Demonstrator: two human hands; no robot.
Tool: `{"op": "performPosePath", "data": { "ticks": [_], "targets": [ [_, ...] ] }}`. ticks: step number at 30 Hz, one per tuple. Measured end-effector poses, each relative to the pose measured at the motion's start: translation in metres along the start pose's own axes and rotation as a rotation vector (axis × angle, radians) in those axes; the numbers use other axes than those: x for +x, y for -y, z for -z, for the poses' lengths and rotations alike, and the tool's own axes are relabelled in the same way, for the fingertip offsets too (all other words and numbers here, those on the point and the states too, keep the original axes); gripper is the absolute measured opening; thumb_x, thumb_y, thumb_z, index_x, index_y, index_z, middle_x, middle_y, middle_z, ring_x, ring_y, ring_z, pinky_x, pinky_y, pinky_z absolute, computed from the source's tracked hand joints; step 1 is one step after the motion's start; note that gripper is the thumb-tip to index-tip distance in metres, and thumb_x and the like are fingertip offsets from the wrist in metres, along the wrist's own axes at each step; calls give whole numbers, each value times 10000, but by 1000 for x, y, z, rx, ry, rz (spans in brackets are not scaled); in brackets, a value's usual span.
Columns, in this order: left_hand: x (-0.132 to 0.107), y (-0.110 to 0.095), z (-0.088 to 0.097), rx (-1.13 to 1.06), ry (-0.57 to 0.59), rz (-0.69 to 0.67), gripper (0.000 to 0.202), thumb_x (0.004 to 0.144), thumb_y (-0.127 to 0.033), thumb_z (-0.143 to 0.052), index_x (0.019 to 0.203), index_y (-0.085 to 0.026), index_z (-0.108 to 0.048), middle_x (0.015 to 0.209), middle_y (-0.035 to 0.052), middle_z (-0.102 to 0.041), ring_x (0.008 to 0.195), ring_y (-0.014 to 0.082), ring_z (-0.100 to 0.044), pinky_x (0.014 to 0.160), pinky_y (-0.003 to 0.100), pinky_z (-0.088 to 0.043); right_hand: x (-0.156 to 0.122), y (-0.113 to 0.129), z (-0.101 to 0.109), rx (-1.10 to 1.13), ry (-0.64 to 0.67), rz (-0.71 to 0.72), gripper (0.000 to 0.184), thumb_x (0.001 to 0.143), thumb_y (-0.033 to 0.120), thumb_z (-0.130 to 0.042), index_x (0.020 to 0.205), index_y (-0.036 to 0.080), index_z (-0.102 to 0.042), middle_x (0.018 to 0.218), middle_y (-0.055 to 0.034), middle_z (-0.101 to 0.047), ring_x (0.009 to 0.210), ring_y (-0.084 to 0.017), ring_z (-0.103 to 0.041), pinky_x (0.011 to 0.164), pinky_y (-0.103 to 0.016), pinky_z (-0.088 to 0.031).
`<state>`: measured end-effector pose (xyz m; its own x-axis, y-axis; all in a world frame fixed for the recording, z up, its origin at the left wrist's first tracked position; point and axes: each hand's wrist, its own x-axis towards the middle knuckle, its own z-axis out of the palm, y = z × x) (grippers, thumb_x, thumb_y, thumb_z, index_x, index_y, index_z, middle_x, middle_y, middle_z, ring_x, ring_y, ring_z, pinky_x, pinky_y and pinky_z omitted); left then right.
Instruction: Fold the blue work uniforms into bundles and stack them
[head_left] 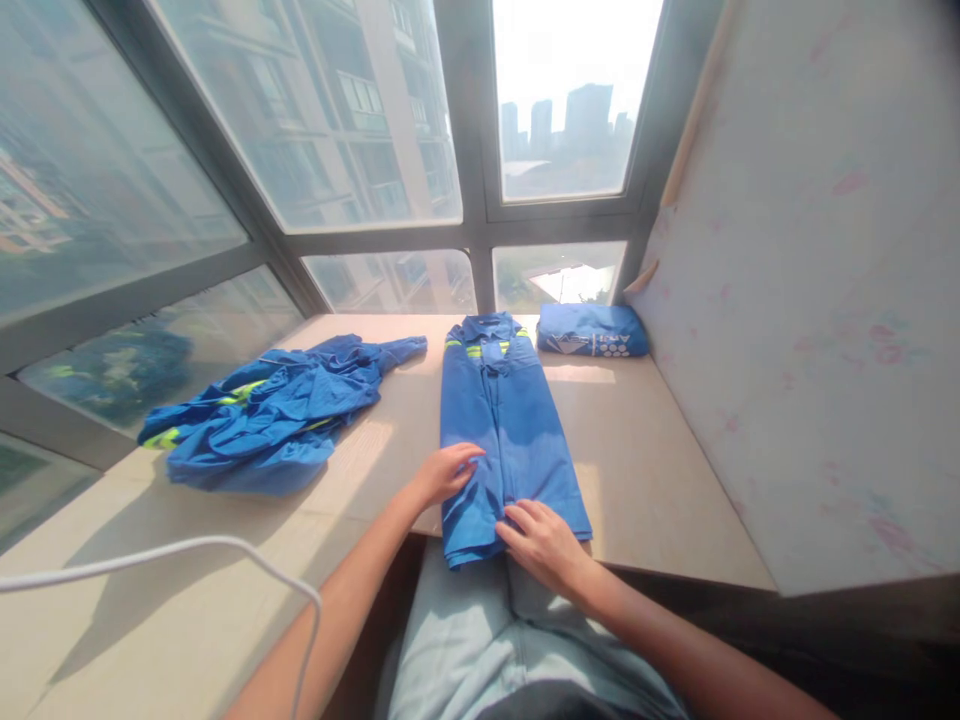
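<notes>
A blue work jacket (525, 415) with yellow-green reflective strips lies folded into a long narrow shape, its collar towards the window. Its lower end reaches the front edge of the table. My left hand (450, 472) rests on the jacket's left side, fingers stretched over the cloth. Lower down on the right, my right hand (541, 540) lies on the cloth near the hem, its fingers apart and slightly bent. Neither hand visibly grips the fabric. A second blue garment (277, 415) with similar yellow-green strips sits crumpled to the left.
A folded blue bundle (592, 331) with white print stands at the back right, near the wall (810, 300). Windows (476, 235) border the pale wooden table (660, 480) at the back and left. A white cable (225, 542) loops across the lower left, by my left forearm.
</notes>
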<state>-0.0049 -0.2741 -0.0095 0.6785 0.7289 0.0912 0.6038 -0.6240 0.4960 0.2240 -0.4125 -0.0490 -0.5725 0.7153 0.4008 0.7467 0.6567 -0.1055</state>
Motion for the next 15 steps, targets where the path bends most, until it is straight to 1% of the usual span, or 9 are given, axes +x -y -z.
{"op": "performPosePath", "data": {
  "ticks": [2, 3, 5, 7, 9, 10, 13, 15],
  "targets": [
    [18, 5, 0, 149, -58, -7, 448, 948, -250, -494, 1389, -223, -568, 1462, 113, -545, 1280, 245, -557, 1071, 400, -447, -1, 1, 4, 0, 19, 19, 106, 939, 195, -597, 1032, 216, -642, 1082, -65, -663, 954, -205, -604, 828, -319, -489],
    [26, 6, -1, 228, -54, -17, 481, 955, -269, -496, 1433, -228, -524, 1525, 120, -476, 1342, 266, -502, 1097, 437, -419, -1, 2, 8, 4, 45, 29, 98, 943, 188, -584, 1022, 214, -637, 1059, -62, -664, 925, -196, -607, 796, -305, -486],
    [39, 4, -2, 352, -6, -66, 517, 979, -347, -477, 1487, -251, -458, 1599, 108, -370, 1430, 304, -390, 1134, 504, -352, -3, 4, 18, 21, 118, 43, 90, 941, 190, -580, 1016, 216, -624, 1028, -54, -663, 876, -182, -611, 733, -280, -471],
    [46, 1, -7, 419, 33, -130, 534, 1000, -429, -431, 1514, -284, -415, 1631, 75, -314, 1485, 319, -287, 1171, 546, -262, -5, 6, 31, 54, 203, 49, 85, 934, 209, -588, 1014, 224, -614, 1002, -41, -662, 833, -172, -616, 676, -263, -448],
    [47, -2, -16, 448, 50, -179, 561, 1002, -488, -405, 1530, -301, -385, 1642, 59, -292, 1507, 324, -229, 1193, 563, -182, -5, 8, 46, 106, 284, 35, 82, 930, 239, -593, 1009, 236, -614, 974, -24, -664, 807, -169, -623, 642, -255, -427],
    [45, -3, -21, 453, 61, -198, 578, 998, -511, -400, 1536, -302, -375, 1640, 60, -295, 1509, 326, -220, 1197, 562, -164, -4, 8, 54, 138, 322, 24, 80, 930, 250, -590, 1004, 240, -620, 959, -18, -667, 799, -166, -627, 635, -251, -419],
    [36, -6, -37, 448, 106, -232, 619, 987, -560, -383, 1546, -295, -354, 1628, 70, -320, 1502, 327, -232, 1188, 552, -183, 6, 4, 78, 245, 447, -11, 89, 923, 276, -592, 973, 239, -656, 924, -12, -685, 769, -156, -638, 631, -238, -405],
    [27, -11, -43, 438, 124, -234, 634, 984, -564, -383, 1553, -289, -337, 1634, 72, -308, 1503, 329, -228, 1182, 552, -203, 21, -4, 96, 328, 528, 9, 114, 908, 300, -613, 948, 226, -690, 909, -22, -700, 747, -153, -641, 636, -236, -406]
  ]
}}
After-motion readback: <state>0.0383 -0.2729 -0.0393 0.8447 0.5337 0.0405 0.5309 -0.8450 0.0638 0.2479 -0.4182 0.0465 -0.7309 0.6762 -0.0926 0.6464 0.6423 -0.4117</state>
